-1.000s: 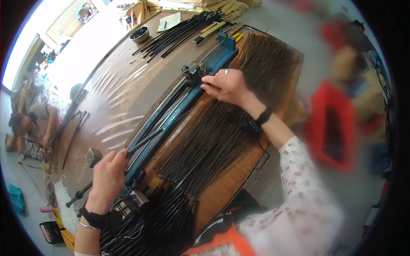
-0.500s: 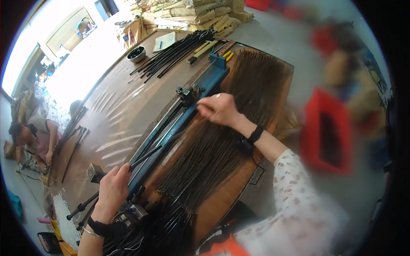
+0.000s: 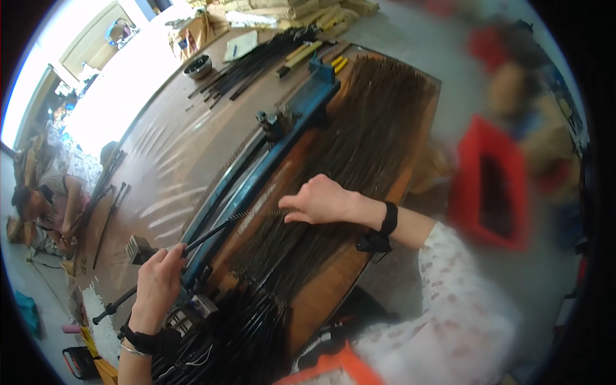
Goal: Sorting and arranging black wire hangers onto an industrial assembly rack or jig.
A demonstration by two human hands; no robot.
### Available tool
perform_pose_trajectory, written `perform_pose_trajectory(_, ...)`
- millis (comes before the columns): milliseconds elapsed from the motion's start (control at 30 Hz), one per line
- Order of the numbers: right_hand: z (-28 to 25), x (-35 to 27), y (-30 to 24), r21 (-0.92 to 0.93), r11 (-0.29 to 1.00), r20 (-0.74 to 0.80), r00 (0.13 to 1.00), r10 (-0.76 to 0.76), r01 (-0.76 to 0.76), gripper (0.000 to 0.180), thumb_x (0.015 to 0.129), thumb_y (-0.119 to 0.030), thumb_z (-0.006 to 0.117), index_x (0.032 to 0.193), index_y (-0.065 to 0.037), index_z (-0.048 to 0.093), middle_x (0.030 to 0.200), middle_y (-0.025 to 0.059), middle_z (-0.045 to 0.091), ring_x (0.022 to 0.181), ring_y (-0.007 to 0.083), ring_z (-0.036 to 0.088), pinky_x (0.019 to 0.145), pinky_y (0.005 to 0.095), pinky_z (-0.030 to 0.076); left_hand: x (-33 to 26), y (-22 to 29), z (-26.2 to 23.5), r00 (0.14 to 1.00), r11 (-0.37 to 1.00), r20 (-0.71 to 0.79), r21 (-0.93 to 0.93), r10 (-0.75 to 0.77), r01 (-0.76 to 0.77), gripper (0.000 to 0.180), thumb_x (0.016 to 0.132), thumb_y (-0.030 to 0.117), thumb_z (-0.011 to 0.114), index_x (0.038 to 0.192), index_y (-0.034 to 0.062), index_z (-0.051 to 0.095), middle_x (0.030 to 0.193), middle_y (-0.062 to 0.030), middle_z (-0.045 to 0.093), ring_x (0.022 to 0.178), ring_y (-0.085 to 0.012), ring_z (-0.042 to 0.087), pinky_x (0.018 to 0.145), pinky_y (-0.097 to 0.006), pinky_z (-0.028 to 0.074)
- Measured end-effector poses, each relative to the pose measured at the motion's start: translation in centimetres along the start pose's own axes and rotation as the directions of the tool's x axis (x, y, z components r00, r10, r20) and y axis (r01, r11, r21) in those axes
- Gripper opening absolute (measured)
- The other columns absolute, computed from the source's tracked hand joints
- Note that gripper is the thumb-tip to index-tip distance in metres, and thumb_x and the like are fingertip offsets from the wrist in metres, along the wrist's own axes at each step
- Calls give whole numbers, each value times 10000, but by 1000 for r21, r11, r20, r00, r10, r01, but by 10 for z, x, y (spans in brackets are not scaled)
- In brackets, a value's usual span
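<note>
My left hand (image 3: 159, 276) is closed around a thin black tube (image 3: 212, 234), which slants up to the right across a long blue metal fixture (image 3: 253, 173). From the tube's upper end a thin coil spring (image 3: 253, 213) stretches toward my right hand (image 3: 324, 200). The thumb and forefinger of that hand are pinched at the spring's other end. Beneath my right hand lies a wide layer of dark coil springs (image 3: 378, 135). A bundle of black tubes (image 3: 244, 327) lies nearest me, below the springs.
A small clamp (image 3: 273, 123) sits on the fixture. Farther off are more black rods (image 3: 247, 74), a dark-filled bowl (image 3: 197, 67) and yellow-handled pliers (image 3: 339, 63). A red bin (image 3: 468, 192) stands right of the table. Another person (image 3: 54, 205) sits at the left.
My right hand has come down and nearer from the fixture. The spring now shows stretched between it and the tube's end. My left hand keeps its hold on the tube, slightly lower left.
</note>
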State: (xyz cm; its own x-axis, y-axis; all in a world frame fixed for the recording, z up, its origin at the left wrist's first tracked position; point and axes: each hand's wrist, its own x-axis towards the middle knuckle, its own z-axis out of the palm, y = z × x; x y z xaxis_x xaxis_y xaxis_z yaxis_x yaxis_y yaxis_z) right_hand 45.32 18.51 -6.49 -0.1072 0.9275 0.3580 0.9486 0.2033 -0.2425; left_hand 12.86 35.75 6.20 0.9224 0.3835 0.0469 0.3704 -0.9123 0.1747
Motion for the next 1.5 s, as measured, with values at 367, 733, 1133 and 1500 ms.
perform_pose_trajectory(367,12,42,-20,277,930,-490,868,-79,241,525,827,-334,774,1272,-88,645,724,59,597,680,227,617,616,351,522,-39,-11,-13,968,961,-252,268,6,64,307,808,-18,646,1100,76,627,791,-101,602,785,-291,626,665,-414,490)
perform_pose_trajectory(733,51,92,-113,95,905,-618,738,-272,414,437,944,-392,643,1291,-128,662,620,-16,527,502,103,503,449,255,425,-73,-3,-13,973,952,-216,306,79,-10,313,812,-35,606,1092,92,666,759,-94,533,728,-287,563,639,-407,467)
perform_pose_trajectory(1133,71,147,-107,574,803,70,987,145,-159,212,1017,-209,592,1129,-44,664,799,32,660,787,95,666,695,284,544,-186,-79,-98,746,824,-621,273,-243,496,162,996,52,544,1140,-8,588,944,-215,623,848,-409,594,729,-408,480)
perform_pose_trajectory(1500,138,257,-225,442,777,-146,890,-431,449,234,896,-390,721,953,-177,800,841,-31,731,993,117,621,965,338,310,-323,-89,-74,665,754,-621,174,-414,633,205,976,48,581,1162,-29,618,943,-219,643,843,-383,618,751,-394,490)
